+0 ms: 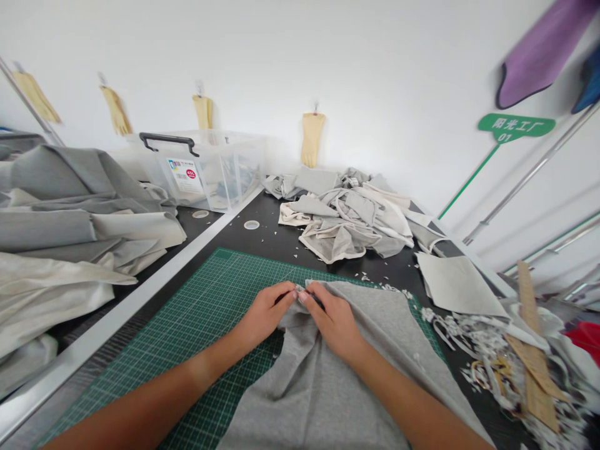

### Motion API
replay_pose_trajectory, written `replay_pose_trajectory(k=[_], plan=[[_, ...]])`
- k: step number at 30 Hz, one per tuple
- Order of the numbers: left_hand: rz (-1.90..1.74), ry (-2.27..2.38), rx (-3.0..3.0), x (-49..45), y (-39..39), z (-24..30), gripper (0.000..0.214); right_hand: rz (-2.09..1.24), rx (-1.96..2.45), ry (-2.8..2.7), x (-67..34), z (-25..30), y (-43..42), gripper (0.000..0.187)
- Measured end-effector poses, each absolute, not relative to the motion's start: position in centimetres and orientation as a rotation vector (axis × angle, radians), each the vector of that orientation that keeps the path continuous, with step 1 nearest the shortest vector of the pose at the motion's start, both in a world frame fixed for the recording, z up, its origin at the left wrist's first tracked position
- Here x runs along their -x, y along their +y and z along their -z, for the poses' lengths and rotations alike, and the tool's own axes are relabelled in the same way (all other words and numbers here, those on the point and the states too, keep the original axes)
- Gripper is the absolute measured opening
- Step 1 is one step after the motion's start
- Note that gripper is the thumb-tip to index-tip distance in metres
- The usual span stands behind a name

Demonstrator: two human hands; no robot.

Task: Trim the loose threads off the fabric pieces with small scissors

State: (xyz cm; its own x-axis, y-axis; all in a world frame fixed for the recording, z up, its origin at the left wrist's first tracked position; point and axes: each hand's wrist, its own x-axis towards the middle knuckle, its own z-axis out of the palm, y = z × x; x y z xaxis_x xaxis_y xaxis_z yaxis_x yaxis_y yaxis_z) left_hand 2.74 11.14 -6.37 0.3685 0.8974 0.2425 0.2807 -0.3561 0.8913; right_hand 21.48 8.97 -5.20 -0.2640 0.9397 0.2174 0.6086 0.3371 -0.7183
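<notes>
A large piece of grey fabric (323,381) is spread over the green cutting mat (187,312), its lower part running out of view at the bottom. My left hand (269,310) pinches the far edge of the fabric between thumb and fingers. Close beside it, my right hand (335,319) grips the same edge, with the two thumbs nearly touching. The cloth is raised and bunched between the fingertips, and folds run down from there. What lies right under the fingertips is hidden.
Fabric scraps (347,212) are heaped behind the mat. At left lie stacked grey cloths (70,231) and a clear plastic bin (206,175). On the right are a cloth panel (462,285), wooden rulers (534,350) and trimmings. A tape ring (252,225) lies near the white strip.
</notes>
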Motion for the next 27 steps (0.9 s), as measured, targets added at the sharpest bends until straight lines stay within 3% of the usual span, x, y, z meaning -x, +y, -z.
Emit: replay_pose_trajectory(k=[27], plan=[[-0.959,1.050,-1.834,-2.64,11.38,7.09,0.034,-0.660,1.345,-1.995,-21.48,5.49,9.15,0.034]])
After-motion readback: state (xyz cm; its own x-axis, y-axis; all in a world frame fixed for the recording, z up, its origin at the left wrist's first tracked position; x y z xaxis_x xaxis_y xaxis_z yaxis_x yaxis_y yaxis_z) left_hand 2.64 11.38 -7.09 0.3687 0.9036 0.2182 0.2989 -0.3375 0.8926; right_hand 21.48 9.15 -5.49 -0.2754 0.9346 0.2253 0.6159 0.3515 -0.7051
